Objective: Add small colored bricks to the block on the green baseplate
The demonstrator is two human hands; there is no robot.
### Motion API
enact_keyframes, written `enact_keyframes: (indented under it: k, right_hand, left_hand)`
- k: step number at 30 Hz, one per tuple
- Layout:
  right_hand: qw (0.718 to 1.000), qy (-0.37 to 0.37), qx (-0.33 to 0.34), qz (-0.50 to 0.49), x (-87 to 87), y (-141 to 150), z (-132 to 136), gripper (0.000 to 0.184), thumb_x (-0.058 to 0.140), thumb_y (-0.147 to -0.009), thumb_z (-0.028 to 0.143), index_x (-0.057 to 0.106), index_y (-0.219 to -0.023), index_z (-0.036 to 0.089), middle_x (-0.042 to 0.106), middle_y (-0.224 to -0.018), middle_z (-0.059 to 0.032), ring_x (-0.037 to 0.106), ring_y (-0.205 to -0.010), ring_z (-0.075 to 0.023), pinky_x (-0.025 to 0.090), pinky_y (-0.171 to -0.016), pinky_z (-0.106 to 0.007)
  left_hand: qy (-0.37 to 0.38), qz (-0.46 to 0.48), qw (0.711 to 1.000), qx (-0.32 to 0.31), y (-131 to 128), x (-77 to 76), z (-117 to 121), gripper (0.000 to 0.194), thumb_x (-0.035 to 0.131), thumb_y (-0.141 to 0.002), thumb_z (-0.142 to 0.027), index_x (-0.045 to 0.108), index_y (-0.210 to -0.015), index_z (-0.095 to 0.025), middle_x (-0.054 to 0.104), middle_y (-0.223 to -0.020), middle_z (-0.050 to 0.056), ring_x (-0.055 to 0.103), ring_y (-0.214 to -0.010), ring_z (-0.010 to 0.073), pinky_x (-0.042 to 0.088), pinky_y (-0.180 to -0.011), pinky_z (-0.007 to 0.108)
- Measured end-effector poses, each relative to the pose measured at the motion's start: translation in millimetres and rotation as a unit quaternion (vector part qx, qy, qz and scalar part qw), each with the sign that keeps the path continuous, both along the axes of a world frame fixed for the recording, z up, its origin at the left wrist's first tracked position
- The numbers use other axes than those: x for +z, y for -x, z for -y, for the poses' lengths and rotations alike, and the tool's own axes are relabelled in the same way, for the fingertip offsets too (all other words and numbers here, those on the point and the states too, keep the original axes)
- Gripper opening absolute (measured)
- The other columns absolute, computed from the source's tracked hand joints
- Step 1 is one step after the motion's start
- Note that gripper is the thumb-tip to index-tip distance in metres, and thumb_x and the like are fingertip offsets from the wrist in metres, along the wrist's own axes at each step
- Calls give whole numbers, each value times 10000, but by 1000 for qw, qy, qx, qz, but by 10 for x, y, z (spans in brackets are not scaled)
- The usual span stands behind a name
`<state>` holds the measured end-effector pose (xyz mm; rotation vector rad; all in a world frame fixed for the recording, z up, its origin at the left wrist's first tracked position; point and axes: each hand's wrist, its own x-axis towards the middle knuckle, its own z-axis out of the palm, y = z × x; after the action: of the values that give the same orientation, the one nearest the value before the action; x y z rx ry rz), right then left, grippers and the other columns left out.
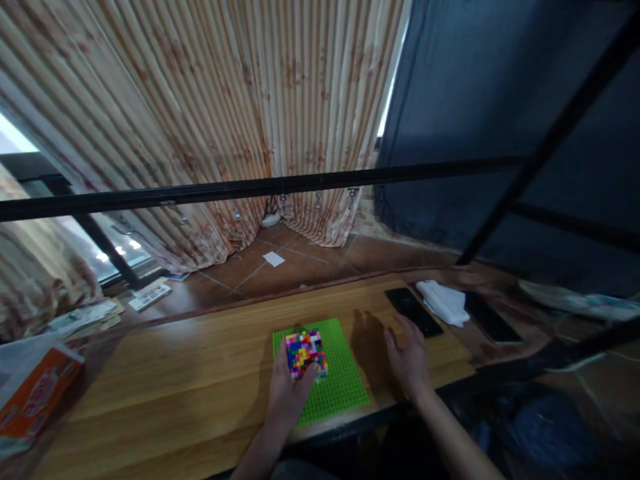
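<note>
A block of many small coloured bricks (306, 351) stands on a bright green studded baseplate (345, 380) near the front edge of a wooden table (190, 373). My left hand (287, 393) wraps its fingers and thumb around the near left side of the block. To the right of the baseplate hovers my right hand (410, 357), fingers stretched out and apart, holding nothing. It casts a shadow on the wood beside the plate.
A dark phone (414, 311), a folded white cloth (444, 301) and a second dark phone (487, 317) lie at the table's right end. An orange box (35, 393) sits far left. A black metal bar (300, 183) crosses in front of striped curtains.
</note>
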<state>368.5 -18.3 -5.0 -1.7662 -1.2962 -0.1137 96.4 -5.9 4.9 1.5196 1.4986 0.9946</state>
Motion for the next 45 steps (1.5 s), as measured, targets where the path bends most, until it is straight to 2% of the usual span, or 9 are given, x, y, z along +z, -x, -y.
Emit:
enact_keyframes:
  k: [6,11,19,29,31,34,37,40,45]
  right_hand:
    - [970,146,-186,59,-132,-788,267,795,491,-805,619,362,-1393,99,466,-1344,-246,455,-1230,-400,390,-960,-547]
    - [948,241,-198,62,-197,-880,164,824,468,-814,633,310,-1427,105,456,-1365,-249,464,-1212,-419,357,-949,-552]
    - [958,196,-189,85,-274,-902,128,742,492,-838,547,322,-1397,89,523,-1305,-230,475,-1179,-374,354,-941,-492]
    - [966,171,-167,97,-253,-267,634,847,506,-804,644,376,-1379,35,587,-1041,-201,523,-997,-360,386,-908,-486]
    - [968,169,-160,92,-233,-70,790,853,499,-800,657,369,-1394,60,581,-1053,-194,521,-991,-355,401,-889,-478]
    - [971,156,-161,87,-198,195,977,857,504,-801,654,342,-1413,78,577,-1076,-195,514,-1005,-355,413,-867,-477]
    - [973,150,-154,90,-167,415,1123,856,526,-802,638,331,-1417,75,579,-1091,-196,514,-1016,-355,417,-855,-481]
    - [975,150,-139,85,-147,618,1275,852,562,-795,604,328,-1416,70,587,-1083,-196,519,-1020,-350,422,-857,-479]
    - [982,154,-93,61,-148,917,1584,881,615,-769,590,299,-1435,108,595,-1091,-192,537,-1017,-349,440,-841,-491]
  left_hand:
    - [25,-18,999,28,90,121,-16,906,656,-725,-525,292,-1466,-151,602,-1251,148,638,-1063,293,487,-955,447]
    - [4,-46,997,53,316,164,-51,909,619,-733,-575,289,-1470,-157,583,-1278,141,642,-1044,294,479,-970,468]
    - [-20,-91,992,89,698,91,-175,880,584,-744,-631,330,-1451,-171,571,-1289,124,597,-1122,308,439,-1020,477]
    - [-155,-64,977,130,617,193,114,756,564,-772,-586,395,-1413,-224,440,-1458,76,437,-1318,320,335,-1126,490]
    - [-167,-75,979,92,531,189,323,613,587,-757,-584,508,-1306,-322,553,-1344,-4,502,-1251,315,351,-1115,508]
    - [2,1,996,-86,240,56,708,376,599,-758,-597,686,-988,-312,709,-1001,7,639,-996,304,481,-968,494]
    - [223,122,937,-240,-147,-202,995,518,669,-764,-531,632,-1178,-221,682,-1127,108,630,-1018,279,470,-945,416]
    - [439,298,801,-277,-442,-402,1041,624,644,-772,-584,593,-1213,-145,642,-1192,168,616,-1075,296,446,-941,421]
    - [511,519,612,-307,-656,-318,899,701,344,-893,-675,548,-1291,-135,630,-1245,162,550,-1218,303,360,-1055,434]
